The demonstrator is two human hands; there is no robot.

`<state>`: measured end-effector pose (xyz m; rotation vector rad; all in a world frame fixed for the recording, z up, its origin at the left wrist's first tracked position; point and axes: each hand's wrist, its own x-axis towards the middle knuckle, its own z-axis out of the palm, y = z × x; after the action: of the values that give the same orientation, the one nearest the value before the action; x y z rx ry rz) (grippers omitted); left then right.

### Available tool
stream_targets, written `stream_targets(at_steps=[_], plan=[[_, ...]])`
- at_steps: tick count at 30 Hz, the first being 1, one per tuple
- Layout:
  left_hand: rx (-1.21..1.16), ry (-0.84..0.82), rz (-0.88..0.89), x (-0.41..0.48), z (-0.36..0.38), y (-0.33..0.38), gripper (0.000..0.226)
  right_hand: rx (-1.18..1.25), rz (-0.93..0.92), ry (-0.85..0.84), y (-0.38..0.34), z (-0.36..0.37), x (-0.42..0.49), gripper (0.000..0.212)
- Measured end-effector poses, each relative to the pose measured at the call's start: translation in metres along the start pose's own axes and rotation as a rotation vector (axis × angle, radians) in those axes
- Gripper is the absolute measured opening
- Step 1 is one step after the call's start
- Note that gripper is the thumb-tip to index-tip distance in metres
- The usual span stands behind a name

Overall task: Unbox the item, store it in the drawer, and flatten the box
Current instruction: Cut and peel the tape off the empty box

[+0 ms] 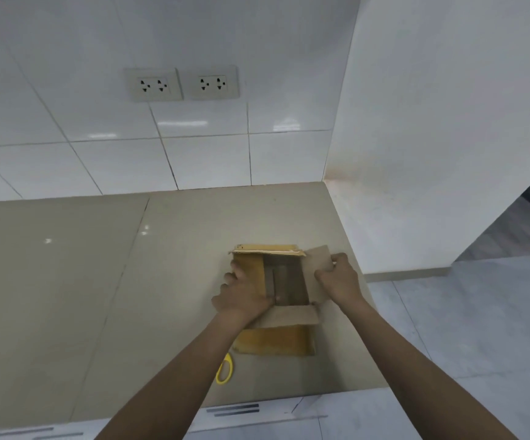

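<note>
A brown cardboard box [276, 339] stands on the beige counter [98, 281] near its right end, with its top flaps spread open. My left hand [244, 293] grips the left flap and presses it outward. On the other side, my right hand [339, 279] pinches the right flap [316, 265] and holds it folded out. Inside the box I see a dark, flat item [284, 284]; its shape is unclear in the shadow.
Yellow-handled scissors [225, 369] lie on the counter just in front of the box, partly under my left forearm. Drawer fronts with dark handles [236, 409] run below the counter's front edge. Two wall sockets [182, 84] sit on the tiled wall. The floor drops off to the right.
</note>
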<state>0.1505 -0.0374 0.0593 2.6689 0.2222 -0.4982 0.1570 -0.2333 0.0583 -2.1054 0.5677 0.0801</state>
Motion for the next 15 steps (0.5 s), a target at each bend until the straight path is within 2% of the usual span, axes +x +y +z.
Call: stream_targets(at_steps=[2, 4, 5, 7, 10, 13, 15], plan=[[-0.033, -0.018, -0.028, 0.003, -0.001, 0.002, 0.123, -0.027, -0.055, 0.023, -0.006, 0.002, 0.007, 0.057], [-0.101, -0.049, 0.001, 0.007, -0.008, -0.002, 0.108, -0.079, -0.106, 0.03, -0.009, 0.002, 0.014, 0.053], [-0.191, -0.086, 0.024, 0.009, -0.014, -0.007, 0.093, -0.1, -0.118, 0.027, -0.01, 0.0, 0.017, 0.049], [-0.514, -0.185, 0.015, 0.012, -0.03, -0.023, 0.054, -0.128, -0.133, 0.028, -0.007, -0.007, 0.023, 0.041], [-0.821, -0.222, -0.151, 0.018, -0.048, -0.052, 0.017, -0.076, -0.126, 0.021, -0.004, -0.016, 0.029, 0.037], [-0.874, -0.207, -0.121, 0.018, -0.055, -0.066, 0.016, -0.009, -0.138, -0.093, -0.007, -0.02, 0.026, 0.045], [-0.945, -0.151, -0.063, 0.015, -0.062, -0.061, 0.024, 0.011, -0.161, -0.143, -0.012, -0.023, 0.024, 0.038]])
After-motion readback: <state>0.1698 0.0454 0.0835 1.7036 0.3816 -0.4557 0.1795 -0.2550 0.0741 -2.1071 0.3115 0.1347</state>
